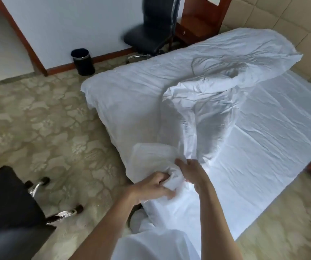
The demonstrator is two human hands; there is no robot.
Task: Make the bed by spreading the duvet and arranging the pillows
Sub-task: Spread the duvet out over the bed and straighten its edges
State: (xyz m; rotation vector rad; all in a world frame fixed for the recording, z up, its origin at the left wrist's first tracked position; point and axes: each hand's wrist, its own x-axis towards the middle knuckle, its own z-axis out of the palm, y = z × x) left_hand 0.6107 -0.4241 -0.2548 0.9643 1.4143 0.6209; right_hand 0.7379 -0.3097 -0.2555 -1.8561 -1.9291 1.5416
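Gripping a bunched corner of the white duvet (pixel 169 102), the left hand (pixel 151 186) had its fingers curled tight round a wad of cloth, knuckles up. Just beside it, touching the same bunch, the right hand (pixel 190 171) held the fabric from the other side; its fingers were tucked into the folds, so how firmly they closed could not be told, though the thumb lay against the cloth. Both hands met at the near corner of the bed (pixel 275 147).

Beyond the fingertips the duvet rose in a crumpled ridge and ran away across the mattress toward the far corner, where it lay heaped and twisted. Left of the fingers it hung over the bed's edge toward the patterned carpet (pixel 38 113). Right of the fingers the fitted sheet lay bare and fairly flat.

Well left of the hands, near the lower edge, stood a dark seat on a chrome wheeled base (pixel 6 203). Far beyond the fingers, against the white wall, stood a black bin (pixel 82 61), a dark office chair (pixel 154 25) and a wooden nightstand (pixel 199 21).
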